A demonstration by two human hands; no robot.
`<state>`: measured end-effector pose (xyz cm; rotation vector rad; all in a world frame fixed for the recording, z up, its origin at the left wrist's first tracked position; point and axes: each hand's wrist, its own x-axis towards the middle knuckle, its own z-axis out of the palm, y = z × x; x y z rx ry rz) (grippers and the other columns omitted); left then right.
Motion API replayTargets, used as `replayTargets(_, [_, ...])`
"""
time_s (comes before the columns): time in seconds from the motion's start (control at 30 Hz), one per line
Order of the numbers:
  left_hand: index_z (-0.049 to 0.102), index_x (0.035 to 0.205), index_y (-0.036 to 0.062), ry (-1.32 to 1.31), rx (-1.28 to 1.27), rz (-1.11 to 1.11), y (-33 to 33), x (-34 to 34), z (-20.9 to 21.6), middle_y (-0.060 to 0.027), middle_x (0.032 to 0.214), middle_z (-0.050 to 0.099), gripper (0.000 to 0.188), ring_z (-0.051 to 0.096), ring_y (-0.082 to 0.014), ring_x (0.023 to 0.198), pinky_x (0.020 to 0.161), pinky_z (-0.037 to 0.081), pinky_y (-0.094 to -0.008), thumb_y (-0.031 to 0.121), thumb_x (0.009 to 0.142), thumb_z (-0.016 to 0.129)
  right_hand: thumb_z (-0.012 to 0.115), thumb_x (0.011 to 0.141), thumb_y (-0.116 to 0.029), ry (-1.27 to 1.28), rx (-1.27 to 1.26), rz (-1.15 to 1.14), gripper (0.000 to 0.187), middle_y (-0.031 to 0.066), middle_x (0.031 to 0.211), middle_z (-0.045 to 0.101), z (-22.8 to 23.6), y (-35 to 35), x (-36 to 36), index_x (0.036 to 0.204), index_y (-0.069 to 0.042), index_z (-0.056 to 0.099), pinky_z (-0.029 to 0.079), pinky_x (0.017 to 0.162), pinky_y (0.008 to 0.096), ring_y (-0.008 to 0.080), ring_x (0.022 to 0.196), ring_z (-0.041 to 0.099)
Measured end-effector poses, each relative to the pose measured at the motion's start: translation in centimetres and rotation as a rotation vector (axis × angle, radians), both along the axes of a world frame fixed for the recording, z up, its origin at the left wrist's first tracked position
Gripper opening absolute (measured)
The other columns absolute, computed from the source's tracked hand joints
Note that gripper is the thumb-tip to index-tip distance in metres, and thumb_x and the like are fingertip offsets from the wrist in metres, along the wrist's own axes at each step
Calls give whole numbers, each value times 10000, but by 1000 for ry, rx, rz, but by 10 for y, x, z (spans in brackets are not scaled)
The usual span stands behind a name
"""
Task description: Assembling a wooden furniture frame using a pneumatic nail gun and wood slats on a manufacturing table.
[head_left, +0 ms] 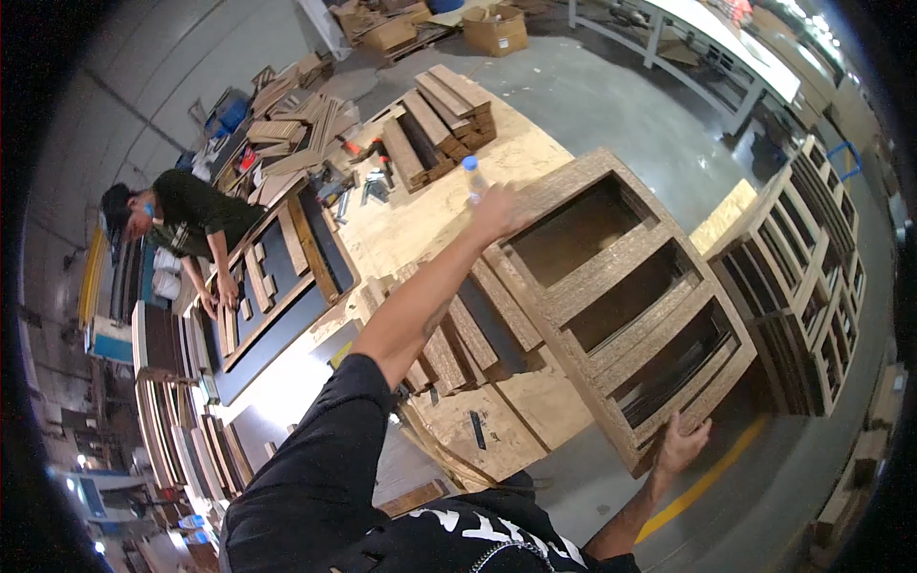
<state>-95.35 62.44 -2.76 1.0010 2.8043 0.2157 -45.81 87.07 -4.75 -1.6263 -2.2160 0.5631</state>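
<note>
A grey workshop floor (621, 119) surrounds a plywood table (530, 143). The wooden frame (642, 328), divided into three openings, sits at 3 o'clock, reaching beyond the table's right side. The right hand (680, 445), at 4 o'clock, grasps its near edge. The left hand (499, 212), toward 12 o'clock, is at its far left corner; blur hides whether the fingers grip. Just beside that hand is a blue-capped bottle (472, 174). Boards (449, 110) are stacked at 12 o'clock; a co-worker (196, 215) bends over wood strips at 10 o'clock.
</note>
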Motion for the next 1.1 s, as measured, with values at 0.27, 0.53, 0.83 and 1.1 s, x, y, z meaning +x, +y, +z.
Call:
replayTargets(0.27, [453,1341,62,97,162,123,-25,27,-42,-194,1350,502,650,495,-403,1226,950,375,-656,341,821,725,726,890,-192,186,-54,-15,791,274,1361,549,-16,-4,-12,1499,53,287,442,1039,401,357,1231,569])
replayTargets(0.53, [638,895,82,324,668,-42,-21,-6,-97,-146,901,636,255,609,-337,878,742,474,-485,290,761,702,726,890,-239,137,-151,-32,851,250,1432,487,6,-7,-38,1548,-43,224,450,1045,462,386,1247,548])
replayTargets(0.83, [609,1106,8,165,284,320,25,18,-59,-239,1158,608,444,555,-430,1157,850,520,-509,154,688,638,185,980,-705,-182,721,-7,813,45,726,478,-97,37,-12,1297,-126,660,383,485,317,205,554,457])
replayTargets(1.1, [498,1207,-60,-57,608,626,-8,52,-21,-319,1270,523,522,415,-475,1316,984,478,-545,88,726,639,760,768,-590,-192,237,97,630,16,795,613,-79,68,-52,1200,-224,484,465,832,552,208,742,603])
